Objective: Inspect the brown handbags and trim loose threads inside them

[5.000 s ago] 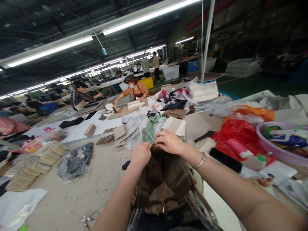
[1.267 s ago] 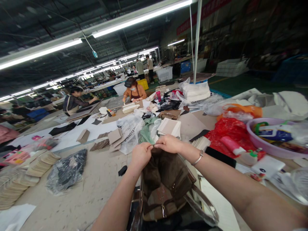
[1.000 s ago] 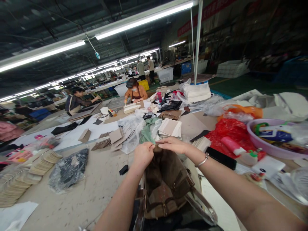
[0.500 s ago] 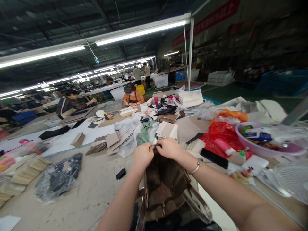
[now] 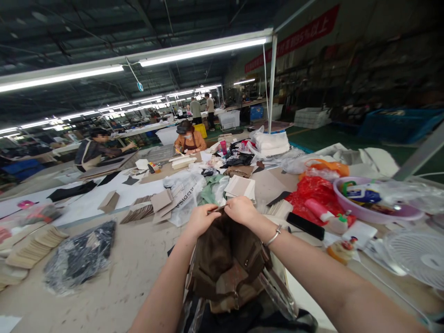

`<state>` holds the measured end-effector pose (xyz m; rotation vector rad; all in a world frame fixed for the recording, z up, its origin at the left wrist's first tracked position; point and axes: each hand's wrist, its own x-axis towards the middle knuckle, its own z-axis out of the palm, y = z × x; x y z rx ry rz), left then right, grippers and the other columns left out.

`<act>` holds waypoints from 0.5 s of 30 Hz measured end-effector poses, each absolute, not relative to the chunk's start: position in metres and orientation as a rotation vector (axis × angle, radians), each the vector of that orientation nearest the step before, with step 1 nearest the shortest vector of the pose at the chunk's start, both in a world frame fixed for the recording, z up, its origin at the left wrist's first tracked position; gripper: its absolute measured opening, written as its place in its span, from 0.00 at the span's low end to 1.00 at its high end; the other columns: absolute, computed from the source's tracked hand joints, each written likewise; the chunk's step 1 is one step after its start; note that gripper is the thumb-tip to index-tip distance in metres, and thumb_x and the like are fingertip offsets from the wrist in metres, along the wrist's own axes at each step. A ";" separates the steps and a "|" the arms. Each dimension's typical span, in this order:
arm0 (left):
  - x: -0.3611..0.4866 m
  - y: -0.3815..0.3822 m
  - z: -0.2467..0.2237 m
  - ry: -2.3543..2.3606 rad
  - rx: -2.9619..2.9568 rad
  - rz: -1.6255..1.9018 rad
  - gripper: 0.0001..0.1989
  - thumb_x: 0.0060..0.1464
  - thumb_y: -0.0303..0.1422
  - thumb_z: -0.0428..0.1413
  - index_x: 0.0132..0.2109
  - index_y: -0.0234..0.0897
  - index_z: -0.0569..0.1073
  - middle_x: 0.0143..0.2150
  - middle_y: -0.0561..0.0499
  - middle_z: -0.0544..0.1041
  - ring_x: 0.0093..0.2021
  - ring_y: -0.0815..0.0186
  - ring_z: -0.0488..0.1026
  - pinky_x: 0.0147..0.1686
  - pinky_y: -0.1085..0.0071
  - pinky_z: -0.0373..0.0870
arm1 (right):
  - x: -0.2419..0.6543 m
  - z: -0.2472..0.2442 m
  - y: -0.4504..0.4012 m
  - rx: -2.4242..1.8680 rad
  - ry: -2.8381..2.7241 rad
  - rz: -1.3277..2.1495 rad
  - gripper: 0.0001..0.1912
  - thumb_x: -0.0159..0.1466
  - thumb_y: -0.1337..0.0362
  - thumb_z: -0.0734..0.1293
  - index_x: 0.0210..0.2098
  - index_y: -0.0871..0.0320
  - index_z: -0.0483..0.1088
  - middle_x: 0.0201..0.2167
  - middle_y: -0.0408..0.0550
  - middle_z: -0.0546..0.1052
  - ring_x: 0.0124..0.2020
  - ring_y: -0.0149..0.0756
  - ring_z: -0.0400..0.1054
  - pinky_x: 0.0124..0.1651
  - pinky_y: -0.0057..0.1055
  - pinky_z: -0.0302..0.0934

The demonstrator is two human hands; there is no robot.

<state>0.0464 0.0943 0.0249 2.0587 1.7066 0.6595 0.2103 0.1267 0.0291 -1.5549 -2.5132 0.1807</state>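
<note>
A brown bag (image 5: 215, 254) stands open at the near edge of the table, its lining and inner seams showing. My left hand (image 5: 204, 219) pinches the bag's far upper edge. Right beside it, my right hand (image 5: 241, 212) grips the same edge, with a bracelet on that wrist. Clear plastic wraps the strap at the bag's right side. Stacked beige pieces (image 5: 240, 187) lie just beyond my hands.
A black phone (image 5: 305, 225), a red plastic bag (image 5: 310, 196) and a lilac basin (image 5: 376, 213) lie to the right. At left is a plastic-wrapped dark bundle (image 5: 81, 254). Two people work across the table; others stand farther back.
The bag's mouth has spread wider and more of its inside shows. My left hand has shifted slightly left along the edge. The view has turned a little to the right.
</note>
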 end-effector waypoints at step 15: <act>0.054 0.083 0.025 2.064 2.283 0.460 0.12 0.49 0.32 0.49 0.35 0.39 0.77 0.34 0.50 0.79 0.34 0.66 0.73 0.34 0.73 0.62 | 0.212 0.027 0.125 -1.509 -2.520 0.155 0.19 0.59 0.64 0.55 0.32 0.63 0.76 0.33 0.58 0.78 0.38 0.44 0.71 0.41 0.33 0.61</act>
